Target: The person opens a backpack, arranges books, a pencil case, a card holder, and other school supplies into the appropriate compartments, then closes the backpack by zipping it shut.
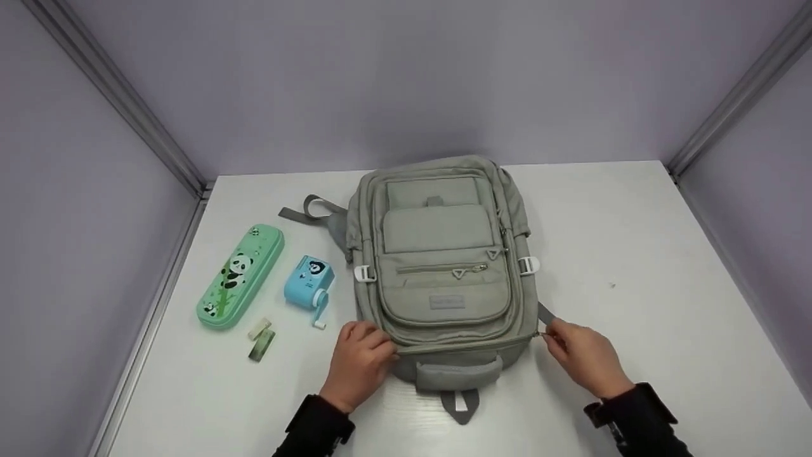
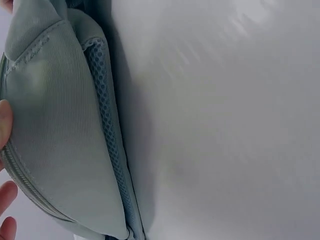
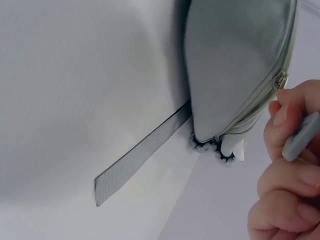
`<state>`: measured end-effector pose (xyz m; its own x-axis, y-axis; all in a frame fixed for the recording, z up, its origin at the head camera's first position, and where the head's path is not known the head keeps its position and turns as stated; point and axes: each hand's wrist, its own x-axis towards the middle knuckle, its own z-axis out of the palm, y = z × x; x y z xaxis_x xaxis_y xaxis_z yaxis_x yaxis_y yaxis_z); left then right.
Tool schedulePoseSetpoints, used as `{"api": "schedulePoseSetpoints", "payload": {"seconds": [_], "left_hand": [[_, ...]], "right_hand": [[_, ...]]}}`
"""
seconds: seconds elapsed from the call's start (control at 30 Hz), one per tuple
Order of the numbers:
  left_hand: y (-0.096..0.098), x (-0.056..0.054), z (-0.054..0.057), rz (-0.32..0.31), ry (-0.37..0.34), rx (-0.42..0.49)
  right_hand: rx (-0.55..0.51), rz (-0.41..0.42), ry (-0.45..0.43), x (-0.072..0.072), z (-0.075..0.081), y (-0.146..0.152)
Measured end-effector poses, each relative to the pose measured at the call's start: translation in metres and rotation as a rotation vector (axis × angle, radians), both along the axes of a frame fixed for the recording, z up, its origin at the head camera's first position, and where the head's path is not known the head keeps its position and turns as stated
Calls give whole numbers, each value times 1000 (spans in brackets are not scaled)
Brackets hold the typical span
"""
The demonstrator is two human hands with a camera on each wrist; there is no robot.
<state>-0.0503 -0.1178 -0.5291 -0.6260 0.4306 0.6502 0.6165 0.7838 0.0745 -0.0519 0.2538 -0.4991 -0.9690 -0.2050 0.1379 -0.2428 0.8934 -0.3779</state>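
A grey-green backpack [image 1: 444, 230] lies front side up on the white table, its top handle [image 1: 458, 376] toward me. At the near left corner my left hand [image 1: 361, 358] grips the edge beside the zipper seam; in the left wrist view its thumb [image 2: 5, 122] presses the fabric just by the zipper [image 2: 30, 185]. My right hand [image 1: 585, 357] pinches a zipper pull [image 3: 301, 137] at the near right corner, close by the metal slider [image 3: 281, 81]. A loose grey strap [image 3: 145, 152] sticks out beneath the bag on that side.
Left of the backpack are a green panda pencil case [image 1: 241, 277], a blue crank pencil sharpener [image 1: 309, 280] and two small green pieces, one pale [image 1: 259, 328] and one darker [image 1: 262, 345]. A shoulder strap [image 1: 317, 216] spreads out at the far left. Walls enclose the table's back and sides.
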Motion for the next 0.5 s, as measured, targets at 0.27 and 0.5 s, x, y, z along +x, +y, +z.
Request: {"api": "schedulePoseSetpoints", "payload": {"seconds": [0.27, 0.5], "left_hand": [[25, 16, 15, 61, -269, -65], [113, 19, 35, 82, -373, -377]], "right_hand": [[17, -2, 51, 0, 0, -4], [5, -3, 62, 0, 0, -10]]}}
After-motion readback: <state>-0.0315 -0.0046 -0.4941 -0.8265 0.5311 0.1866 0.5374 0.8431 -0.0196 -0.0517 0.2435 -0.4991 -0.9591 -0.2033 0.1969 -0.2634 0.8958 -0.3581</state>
